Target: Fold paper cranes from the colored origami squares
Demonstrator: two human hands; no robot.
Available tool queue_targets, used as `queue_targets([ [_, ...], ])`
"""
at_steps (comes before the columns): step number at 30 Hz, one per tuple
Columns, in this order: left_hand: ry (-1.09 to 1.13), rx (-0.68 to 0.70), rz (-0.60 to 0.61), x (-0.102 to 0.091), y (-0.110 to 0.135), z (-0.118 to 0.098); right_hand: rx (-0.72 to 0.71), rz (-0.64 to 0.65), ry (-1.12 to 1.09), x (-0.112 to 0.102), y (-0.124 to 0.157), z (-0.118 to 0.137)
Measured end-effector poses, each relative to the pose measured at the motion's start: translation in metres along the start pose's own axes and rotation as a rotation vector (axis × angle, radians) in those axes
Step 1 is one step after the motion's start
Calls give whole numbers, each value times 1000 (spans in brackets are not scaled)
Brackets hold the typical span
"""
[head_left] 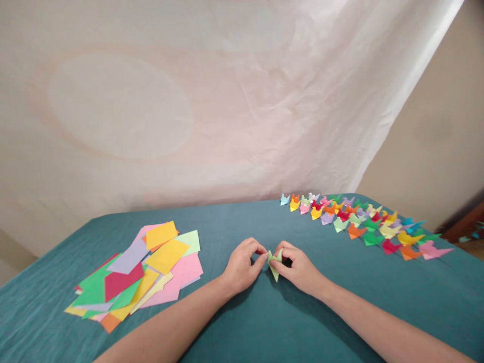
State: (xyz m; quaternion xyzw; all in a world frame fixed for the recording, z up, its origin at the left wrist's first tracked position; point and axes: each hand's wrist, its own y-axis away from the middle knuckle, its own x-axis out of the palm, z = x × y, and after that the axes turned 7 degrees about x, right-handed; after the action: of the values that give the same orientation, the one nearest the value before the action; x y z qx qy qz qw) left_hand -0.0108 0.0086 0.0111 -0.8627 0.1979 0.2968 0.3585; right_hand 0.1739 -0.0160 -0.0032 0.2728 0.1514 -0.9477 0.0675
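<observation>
A small light green origami bird (275,271), folded to sharp points, is held between my two hands above the middle of the table. My right hand (298,264) pinches its right side between thumb and fingers. On the other side, my left hand (246,263) has its thumb and fingertips closed together at the paper's upper left point. The fingertips cover part of the folds.
To the left lies a loose pile of coloured paper sheets (166,256). Several rows of finished paper birds (372,238) stand at the back right of the table with its teal cloth (242,333). A pale curtain (227,101) hangs behind.
</observation>
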Motion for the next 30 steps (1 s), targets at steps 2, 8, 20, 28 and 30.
queue_targets([
  [2, -7, 8, 7, -1, 0, 0, 4, -16, -2, 1, 0, -1],
  [8, -26, 19, 6, -1, 0, -2, 4, -29, -11, 1, -1, -2],
  [20, 17, -4, -47, -1, -1, -3, 2, 18, 17, -1, -1, 1],
  [28, 46, 11, -65, 2, 0, 2, 12, 10, 22, -1, 0, 1],
  [30, 49, 8, -74, 3, 0, 5, 9, 14, 19, 0, 0, -1],
])
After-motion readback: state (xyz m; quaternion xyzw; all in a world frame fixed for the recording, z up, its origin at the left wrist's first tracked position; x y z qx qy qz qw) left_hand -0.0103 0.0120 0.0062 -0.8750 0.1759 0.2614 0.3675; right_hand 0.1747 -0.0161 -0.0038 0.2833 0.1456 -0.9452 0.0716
